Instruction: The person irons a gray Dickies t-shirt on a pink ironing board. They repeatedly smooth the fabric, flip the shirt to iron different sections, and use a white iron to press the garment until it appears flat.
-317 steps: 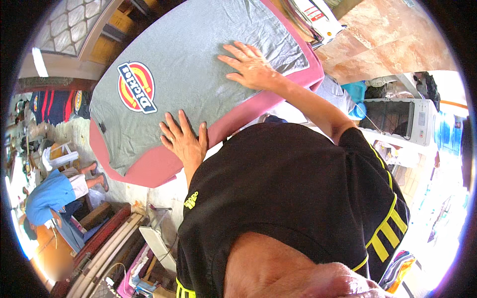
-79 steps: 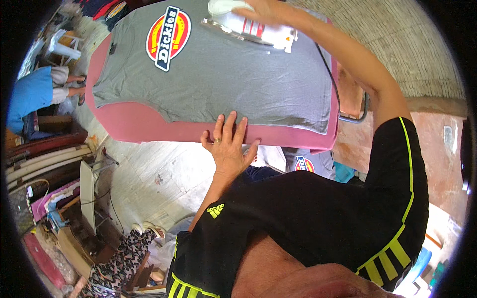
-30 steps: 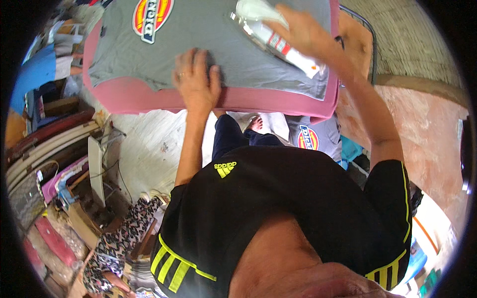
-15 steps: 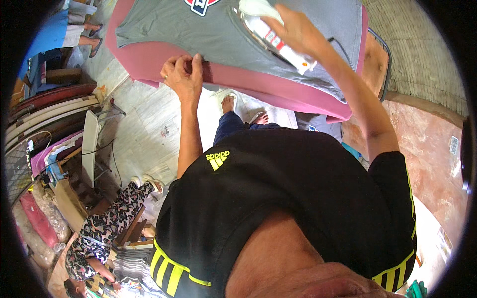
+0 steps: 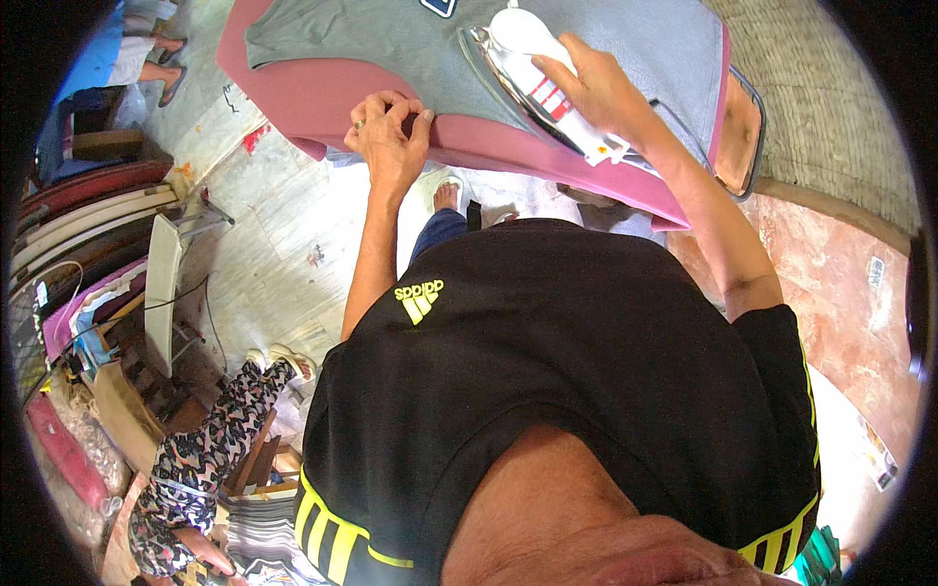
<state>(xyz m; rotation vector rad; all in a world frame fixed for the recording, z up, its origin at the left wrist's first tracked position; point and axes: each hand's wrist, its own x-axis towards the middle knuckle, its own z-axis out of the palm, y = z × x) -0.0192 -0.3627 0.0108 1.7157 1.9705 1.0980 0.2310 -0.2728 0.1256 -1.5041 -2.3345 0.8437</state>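
My right hand [image 5: 604, 90] is closed around the handle of a white clothes iron [image 5: 532, 39] with red stripes. The iron is over a grey shirt [image 5: 391, 49], its metal soleplate edge showing on the left side. The shirt is spread on a pink-covered ironing board [image 5: 303, 98]; part of a dark printed patch [image 5: 440, 6] shows at the top edge of the view. My left hand [image 5: 389, 137] is at the board's near edge, beside the shirt's hem, fingers curled and thumb drawn in. What its fingertips pinch is hidden.
A wooden board end [image 5: 738, 137] with a dark metal frame juts out at right. To the left, stacked boards [image 5: 98, 220] and a folding stand [image 5: 161, 283] line the floor. A person in patterned clothes [image 5: 200, 459] is at lower left, another person's legs [image 5: 151, 73] at upper left.
My left hand has moved right along the board's edge. The shirt's near edge has drawn back, baring more pink cover. The iron has shifted and turned slightly, still in my right hand.
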